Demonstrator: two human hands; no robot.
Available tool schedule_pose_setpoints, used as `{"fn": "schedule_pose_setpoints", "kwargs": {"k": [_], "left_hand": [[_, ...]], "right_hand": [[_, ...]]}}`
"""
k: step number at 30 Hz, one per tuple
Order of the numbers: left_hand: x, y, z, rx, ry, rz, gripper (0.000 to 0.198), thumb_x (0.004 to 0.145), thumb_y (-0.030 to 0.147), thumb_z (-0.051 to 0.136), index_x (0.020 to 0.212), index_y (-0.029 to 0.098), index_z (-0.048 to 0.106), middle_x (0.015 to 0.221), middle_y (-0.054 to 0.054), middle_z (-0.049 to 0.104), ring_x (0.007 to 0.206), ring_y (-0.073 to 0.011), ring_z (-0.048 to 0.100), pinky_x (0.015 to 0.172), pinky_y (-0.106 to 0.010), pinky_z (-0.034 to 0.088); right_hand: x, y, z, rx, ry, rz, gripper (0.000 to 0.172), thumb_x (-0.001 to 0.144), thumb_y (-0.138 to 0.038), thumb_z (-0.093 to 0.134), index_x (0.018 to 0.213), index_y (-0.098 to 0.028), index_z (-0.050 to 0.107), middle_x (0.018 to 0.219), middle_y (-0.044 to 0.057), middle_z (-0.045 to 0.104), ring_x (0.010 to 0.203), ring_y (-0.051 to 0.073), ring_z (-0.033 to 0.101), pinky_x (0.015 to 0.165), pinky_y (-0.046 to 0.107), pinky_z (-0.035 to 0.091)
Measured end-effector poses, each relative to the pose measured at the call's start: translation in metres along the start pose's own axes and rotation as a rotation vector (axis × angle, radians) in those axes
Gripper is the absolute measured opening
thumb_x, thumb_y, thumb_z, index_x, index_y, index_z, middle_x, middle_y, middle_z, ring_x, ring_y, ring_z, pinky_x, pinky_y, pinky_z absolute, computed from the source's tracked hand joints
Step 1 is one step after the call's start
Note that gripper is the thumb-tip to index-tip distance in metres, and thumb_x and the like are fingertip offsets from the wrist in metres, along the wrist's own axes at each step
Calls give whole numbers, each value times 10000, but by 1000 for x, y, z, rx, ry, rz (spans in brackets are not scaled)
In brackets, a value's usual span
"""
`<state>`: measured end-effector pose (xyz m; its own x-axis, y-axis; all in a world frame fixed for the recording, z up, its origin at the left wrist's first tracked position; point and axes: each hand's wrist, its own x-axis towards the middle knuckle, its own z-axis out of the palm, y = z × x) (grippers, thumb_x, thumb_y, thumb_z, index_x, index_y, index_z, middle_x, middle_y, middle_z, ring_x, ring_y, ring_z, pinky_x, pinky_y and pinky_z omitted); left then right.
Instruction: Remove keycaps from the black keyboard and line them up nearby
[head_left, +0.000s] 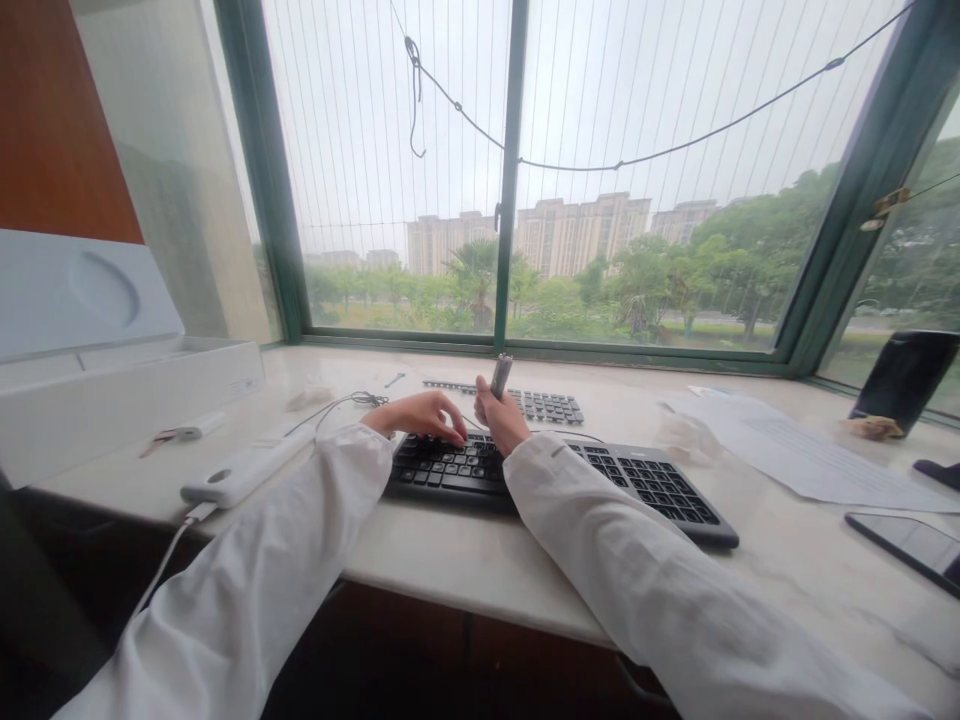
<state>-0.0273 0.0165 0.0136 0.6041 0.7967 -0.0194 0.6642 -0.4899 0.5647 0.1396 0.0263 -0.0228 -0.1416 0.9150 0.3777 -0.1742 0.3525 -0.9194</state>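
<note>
A black keyboard (450, 470) lies across the table in front of me. Its left part carries keycaps, while the right part (667, 490) shows bare square sockets. My left hand (424, 412) bends down over the upper keys, fingertips pinched together at the key surface; whatever is between them is too small to make out. My right hand (504, 418) is closed around a grey stick-like handle (502, 374), held upright with the thumb along it. Its lower end is hidden behind the hand. Loose black keycaps (551, 407) lie in rows behind the keyboard.
A white power strip (247, 470) with a cable is at left, near a white open box (135, 400). Paper sheets (810, 450), a phone (911, 545) and a black container (904, 380) occupy the right side. A window (510, 200) rises behind the table.
</note>
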Motion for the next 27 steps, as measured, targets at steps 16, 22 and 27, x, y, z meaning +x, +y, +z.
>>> {"fn": "schedule_pose_setpoints", "kwargs": {"k": [16, 22, 27], "left_hand": [[1, -5, 2, -8, 26, 72, 413, 676, 506, 718, 906, 167, 765, 596, 5, 615, 507, -72, 399, 513, -207, 294], [2, -4, 2, 12, 27, 112, 411, 681, 501, 717, 900, 156, 764, 648, -4, 635, 520, -66, 396, 530, -207, 293], [2, -4, 3, 24, 51, 130, 408, 676, 502, 719, 884, 155, 765, 673, -8, 649, 536, -70, 420, 549, -208, 306]], "right_hand": [[-5, -5, 3, 461, -92, 123, 515, 611, -504, 785, 586, -192, 375, 507, -91, 274, 440, 33, 229, 409, 212, 150], [-2, -2, 1, 481, -104, 146, 467, 636, -454, 783, 602, -186, 402, 511, -94, 280, 449, 38, 223, 414, 214, 143], [-7, -8, 5, 480, -133, 139, 473, 644, -452, 774, 592, -189, 384, 511, -100, 254, 449, 39, 206, 419, 224, 131]]}}
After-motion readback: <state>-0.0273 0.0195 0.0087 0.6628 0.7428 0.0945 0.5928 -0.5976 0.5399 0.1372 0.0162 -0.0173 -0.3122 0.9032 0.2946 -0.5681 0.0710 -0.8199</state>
